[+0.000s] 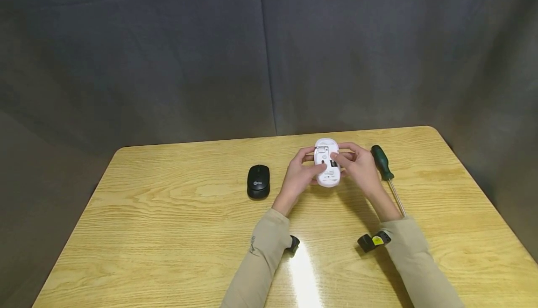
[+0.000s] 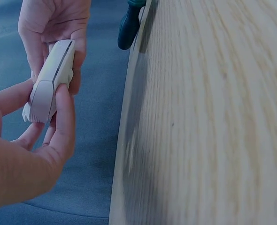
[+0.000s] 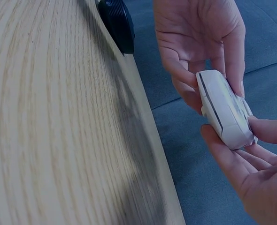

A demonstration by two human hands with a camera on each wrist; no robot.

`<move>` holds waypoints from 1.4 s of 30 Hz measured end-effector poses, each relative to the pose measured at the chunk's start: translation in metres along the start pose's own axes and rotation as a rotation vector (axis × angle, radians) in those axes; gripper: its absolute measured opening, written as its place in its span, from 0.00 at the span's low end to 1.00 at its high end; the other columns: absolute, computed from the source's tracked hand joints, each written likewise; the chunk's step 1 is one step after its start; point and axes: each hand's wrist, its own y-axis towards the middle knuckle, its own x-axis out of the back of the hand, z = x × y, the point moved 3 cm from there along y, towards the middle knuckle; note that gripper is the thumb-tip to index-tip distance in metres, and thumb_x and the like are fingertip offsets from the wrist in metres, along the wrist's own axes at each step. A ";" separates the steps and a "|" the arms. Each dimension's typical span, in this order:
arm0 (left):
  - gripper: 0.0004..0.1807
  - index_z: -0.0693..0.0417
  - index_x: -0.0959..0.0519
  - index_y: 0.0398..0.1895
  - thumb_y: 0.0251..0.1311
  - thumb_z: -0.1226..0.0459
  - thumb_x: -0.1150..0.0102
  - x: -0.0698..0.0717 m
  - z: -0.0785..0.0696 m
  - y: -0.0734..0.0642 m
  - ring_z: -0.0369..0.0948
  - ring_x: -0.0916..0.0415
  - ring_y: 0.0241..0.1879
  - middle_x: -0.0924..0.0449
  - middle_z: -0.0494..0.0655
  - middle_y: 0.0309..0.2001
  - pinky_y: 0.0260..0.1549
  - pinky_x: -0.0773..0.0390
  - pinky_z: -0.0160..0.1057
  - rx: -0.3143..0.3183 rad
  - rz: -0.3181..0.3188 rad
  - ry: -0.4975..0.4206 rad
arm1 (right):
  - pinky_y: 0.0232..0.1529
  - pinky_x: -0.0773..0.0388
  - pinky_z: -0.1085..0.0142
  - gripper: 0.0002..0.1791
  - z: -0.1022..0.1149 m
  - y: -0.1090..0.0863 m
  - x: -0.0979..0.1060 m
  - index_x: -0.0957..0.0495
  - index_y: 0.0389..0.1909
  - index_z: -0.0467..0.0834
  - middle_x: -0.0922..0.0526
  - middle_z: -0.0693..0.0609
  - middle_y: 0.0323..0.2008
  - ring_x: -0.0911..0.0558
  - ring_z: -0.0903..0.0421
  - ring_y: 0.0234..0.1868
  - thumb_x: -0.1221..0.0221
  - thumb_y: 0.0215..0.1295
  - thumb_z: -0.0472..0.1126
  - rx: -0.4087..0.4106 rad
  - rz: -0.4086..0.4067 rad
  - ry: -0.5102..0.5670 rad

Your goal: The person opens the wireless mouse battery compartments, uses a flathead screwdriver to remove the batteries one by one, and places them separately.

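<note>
A white computer mouse is held above the table, its underside facing the head view. Small print and a dark recess show on that side. My left hand grips its left edge, thumb lying across the underside. From the other side my right hand holds it, with the thumb on the underside near the recess. Both wrist views show the mouse edge-on: fingers of the left hand and of the right hand pinch its sides.
A black computer mouse lies on the wooden table left of the hands. To the right lies a screwdriver with a green handle, its shaft partly behind the right forearm. A dark grey curtain hangs behind the table.
</note>
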 end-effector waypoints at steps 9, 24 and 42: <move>0.28 0.55 0.24 0.67 0.63 0.70 0.32 -0.002 0.000 -0.001 0.38 0.20 0.35 0.22 0.51 0.53 0.34 0.15 0.45 -0.017 0.019 0.027 | 0.33 0.17 0.72 0.19 0.004 -0.001 0.002 0.24 0.54 0.27 0.12 0.55 0.32 0.15 0.68 0.34 0.35 0.71 0.36 0.007 -0.086 0.074; 0.27 0.60 0.23 0.65 0.61 0.73 0.33 0.000 0.001 0.002 0.38 0.21 0.33 0.22 0.53 0.50 0.31 0.16 0.44 -0.045 -0.029 -0.010 | 0.40 0.14 0.61 0.07 0.007 0.001 0.015 0.25 0.41 0.31 0.12 0.44 0.28 0.09 0.50 0.31 0.40 0.67 0.20 -0.041 -0.215 0.709; 0.27 0.58 0.22 0.64 0.60 0.73 0.33 0.007 -0.002 0.002 0.39 0.23 0.31 0.21 0.52 0.49 0.29 0.18 0.38 -0.034 -0.089 -0.054 | 0.38 0.13 0.63 0.11 0.003 0.001 0.020 0.25 0.45 0.33 0.16 0.43 0.34 0.10 0.50 0.29 0.47 0.68 0.18 -0.093 -0.161 0.794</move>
